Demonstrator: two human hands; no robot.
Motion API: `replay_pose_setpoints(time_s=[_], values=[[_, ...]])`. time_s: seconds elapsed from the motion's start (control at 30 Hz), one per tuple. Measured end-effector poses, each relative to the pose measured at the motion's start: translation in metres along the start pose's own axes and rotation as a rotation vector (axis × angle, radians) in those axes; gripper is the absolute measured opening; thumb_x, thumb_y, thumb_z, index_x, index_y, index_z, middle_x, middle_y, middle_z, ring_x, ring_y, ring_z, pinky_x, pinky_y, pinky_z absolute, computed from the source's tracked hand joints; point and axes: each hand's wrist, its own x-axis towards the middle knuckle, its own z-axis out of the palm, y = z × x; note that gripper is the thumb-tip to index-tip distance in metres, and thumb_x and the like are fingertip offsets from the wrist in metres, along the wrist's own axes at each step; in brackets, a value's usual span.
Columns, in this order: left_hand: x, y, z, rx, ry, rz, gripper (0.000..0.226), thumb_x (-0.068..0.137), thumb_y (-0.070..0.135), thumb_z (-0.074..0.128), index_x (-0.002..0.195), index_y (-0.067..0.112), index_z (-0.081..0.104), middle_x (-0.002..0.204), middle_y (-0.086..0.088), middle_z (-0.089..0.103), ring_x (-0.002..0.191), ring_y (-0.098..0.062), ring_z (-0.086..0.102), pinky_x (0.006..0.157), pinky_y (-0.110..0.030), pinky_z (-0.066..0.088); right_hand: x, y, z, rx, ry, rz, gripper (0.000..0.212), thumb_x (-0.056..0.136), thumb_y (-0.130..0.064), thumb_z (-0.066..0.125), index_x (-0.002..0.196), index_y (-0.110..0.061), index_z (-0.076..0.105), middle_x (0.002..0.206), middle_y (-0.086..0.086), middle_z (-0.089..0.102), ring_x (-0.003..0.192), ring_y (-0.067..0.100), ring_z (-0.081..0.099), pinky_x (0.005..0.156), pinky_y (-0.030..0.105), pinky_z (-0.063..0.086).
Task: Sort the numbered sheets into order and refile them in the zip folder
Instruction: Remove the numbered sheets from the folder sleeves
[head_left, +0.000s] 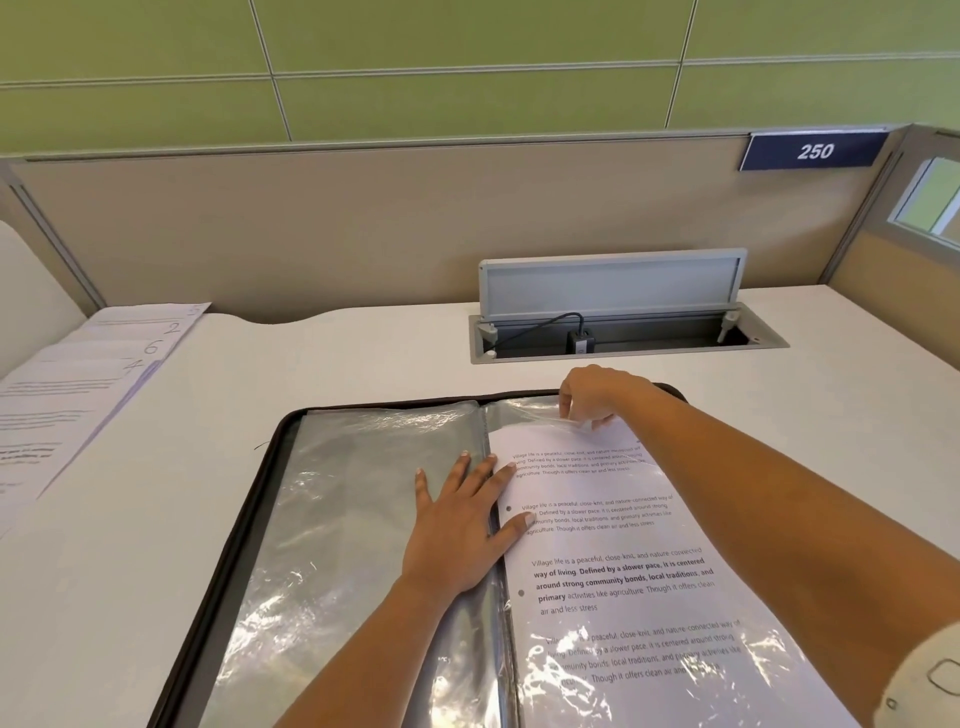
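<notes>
The zip folder (249, 514) lies open on the desk, its black zipper rim around clear plastic sleeves. The left sleeve (358, 519) holds nothing. In the right sleeve lies a printed sheet (618, 566), its top part still outside the plastic. My left hand (462, 525) rests flat with fingers spread across the folder's spine and the sheet's left edge. My right hand (592, 397) pinches the clear sleeve's top edge at the sheet's upper end. Several numbered sheets (88, 379) lie fanned at the desk's left, showing 2, 6 and 4.
An open cable hatch (623, 332) with a raised lid and a black plug sits behind the folder. A beige partition (311, 223) with a sign reading 250 (814, 151) closes the back of the desk. A pale chair back shows at far left.
</notes>
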Motion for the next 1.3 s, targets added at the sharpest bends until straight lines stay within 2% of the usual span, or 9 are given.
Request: replay_pose_setpoints(time_s=[0.13,0.27,0.43,0.57,0.7,0.93,1.07,1.2,1.3], values=[[0.001,0.0,0.0,-0.003,-0.008,-0.004,0.082,0.075,0.076,0.002,0.148,0.04,0.01,0.157,0.016,0.006,0.145,-0.009,-0.007,0.113,-0.053,-0.01,0.004,0.003,0.004,-0.042,-0.024,-0.016,0.024,0.087,-0.001,0.057,0.11,-0.006,0.06,0.11,0.011,0.06,0.09,0.022,0.066,0.077,0.025,0.053],[0.0,0.0,0.0,-0.002,0.0,0.001,0.084,0.073,0.076,0.0,0.148,0.04,0.01,0.157,0.016,0.007,0.145,-0.009,-0.007,0.113,-0.053,-0.01,0.005,0.005,0.003,-0.074,-0.054,-0.064,0.022,0.093,-0.005,0.05,0.114,-0.005,0.056,0.107,0.008,0.052,0.087,0.02,0.059,0.062,0.018,0.045],[0.0,0.0,0.001,-0.007,0.011,-0.001,0.091,0.067,0.077,-0.006,0.148,0.039,0.01,0.157,0.015,0.006,0.145,-0.009,-0.006,0.113,-0.054,-0.01,0.011,0.01,0.004,-0.179,-0.044,-0.112,0.014,0.093,-0.006,0.044,0.095,-0.007,0.057,0.091,0.007,0.054,0.076,0.019,0.05,0.059,0.019,0.038],[0.0,0.0,0.0,-0.018,0.009,-0.006,0.091,0.068,0.077,-0.007,0.149,0.038,0.01,0.158,0.014,0.006,0.145,-0.009,-0.006,0.114,-0.054,-0.009,0.018,0.011,0.0,-0.281,0.129,-0.112,0.021,0.095,-0.017,0.045,0.106,-0.011,0.062,0.101,0.003,0.059,0.09,0.021,0.054,0.073,0.028,0.038],[-0.001,0.001,0.0,-0.01,0.014,-0.001,0.095,0.067,0.083,-0.01,0.149,0.038,0.009,0.158,0.013,0.006,0.145,-0.009,-0.005,0.113,-0.054,-0.008,0.025,0.008,-0.005,-0.296,0.328,-0.039,0.025,0.096,-0.011,0.044,0.116,-0.01,0.059,0.117,0.009,0.06,0.104,0.029,0.059,0.086,0.036,0.045],[-0.001,0.001,0.001,0.005,0.021,0.008,0.098,0.063,0.081,-0.018,0.148,0.039,0.007,0.158,0.014,0.006,0.145,-0.009,-0.005,0.113,-0.053,-0.009,0.036,0.014,-0.013,-0.157,0.648,-0.033,0.02,0.096,-0.005,0.043,0.113,-0.009,0.053,0.108,0.011,0.063,0.095,0.028,0.061,0.086,0.035,0.045],[-0.001,0.002,-0.002,-0.001,0.002,0.0,0.092,0.067,0.079,-0.009,0.148,0.039,0.008,0.158,0.013,0.006,0.145,-0.009,-0.006,0.113,-0.053,-0.011,0.034,0.024,-0.02,-0.058,0.569,-0.05,0.019,0.095,-0.01,0.048,0.11,-0.013,0.06,0.111,0.011,0.062,0.097,0.026,0.058,0.082,0.033,0.046],[-0.001,0.002,-0.001,-0.001,0.001,0.0,0.092,0.068,0.081,-0.006,0.148,0.039,0.009,0.158,0.013,0.007,0.145,-0.01,-0.005,0.113,-0.054,-0.01,0.024,0.047,-0.024,0.07,0.592,0.13,0.037,0.088,-0.013,0.062,0.125,-0.014,0.053,0.126,0.012,0.053,0.116,0.031,0.05,0.096,0.044,0.042],[-0.001,0.002,0.0,0.001,-0.003,-0.003,0.091,0.068,0.08,-0.007,0.148,0.04,0.008,0.158,0.014,0.006,0.145,-0.009,-0.006,0.113,-0.054,-0.01,0.02,0.069,-0.019,0.271,0.445,0.284,0.05,0.084,-0.026,0.069,0.123,-0.002,0.05,0.117,0.016,0.053,0.107,0.031,0.051,0.091,0.038,0.042]])
